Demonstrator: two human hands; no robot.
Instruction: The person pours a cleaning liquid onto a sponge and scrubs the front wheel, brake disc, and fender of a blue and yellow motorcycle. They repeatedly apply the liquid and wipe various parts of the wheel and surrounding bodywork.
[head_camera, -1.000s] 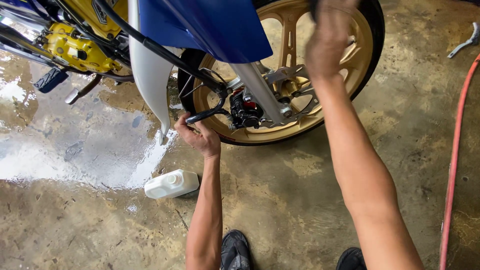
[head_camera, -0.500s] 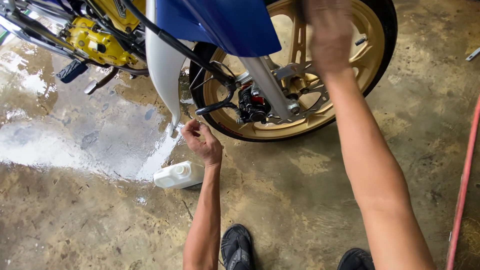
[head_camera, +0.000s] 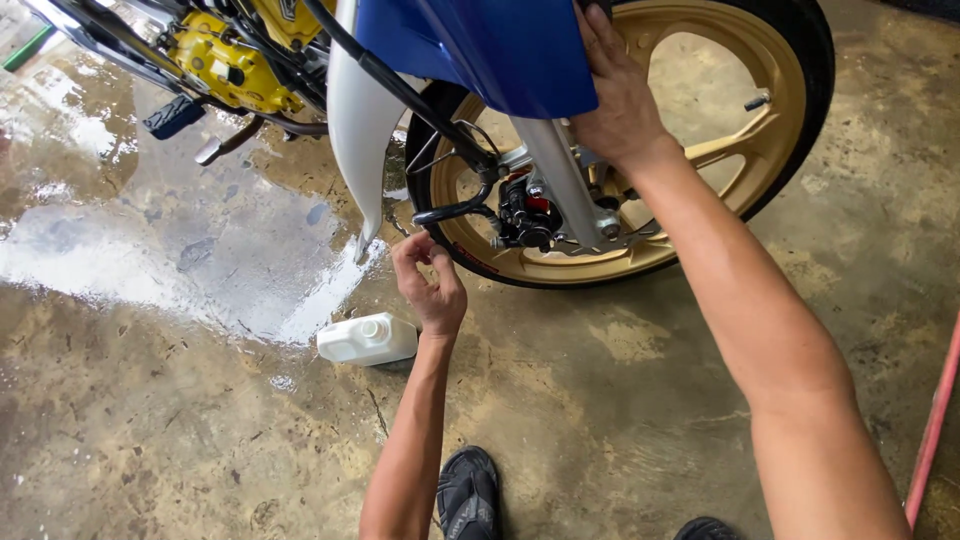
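We steady the gold front wheel with right hand gripping it; left hand pinched, contents unclear, stays near the brake caliper

Open floor below wheel — jug, fender crowd left.

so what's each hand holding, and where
Right hand grips the blue fender at its lower rear edge. Left hand pinches something small below the black hose; what it is cannot be told.
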